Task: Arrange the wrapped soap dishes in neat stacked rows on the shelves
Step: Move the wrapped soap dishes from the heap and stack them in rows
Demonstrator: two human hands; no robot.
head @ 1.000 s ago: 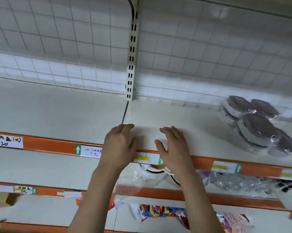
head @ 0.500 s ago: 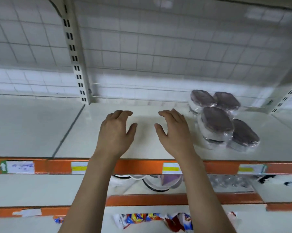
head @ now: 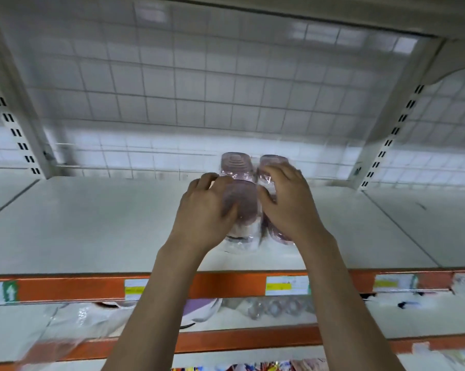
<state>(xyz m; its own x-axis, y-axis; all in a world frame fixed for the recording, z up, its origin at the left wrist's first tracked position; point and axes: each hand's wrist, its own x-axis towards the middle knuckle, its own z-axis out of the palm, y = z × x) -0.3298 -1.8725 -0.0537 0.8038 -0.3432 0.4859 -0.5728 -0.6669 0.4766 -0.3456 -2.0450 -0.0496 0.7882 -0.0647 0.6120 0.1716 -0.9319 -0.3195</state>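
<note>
Now both hands (head: 248, 207) clasp wrapped soap dishes (head: 243, 202)

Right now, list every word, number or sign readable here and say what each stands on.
White up-arrow on a green square: label on the orange shelf edge, far left.
Yellow-banded price tags on the same edge: print too blurred to read.
Wrapped soap dishes: no legible text.

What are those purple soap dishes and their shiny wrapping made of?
The purple oval soap dishes look like matte moulded plastic, judging by the ridged top on one, though blur leaves that uncertain. The clear wrapping seems to be thin glossy plastic film: it crinkles and glints.
</note>
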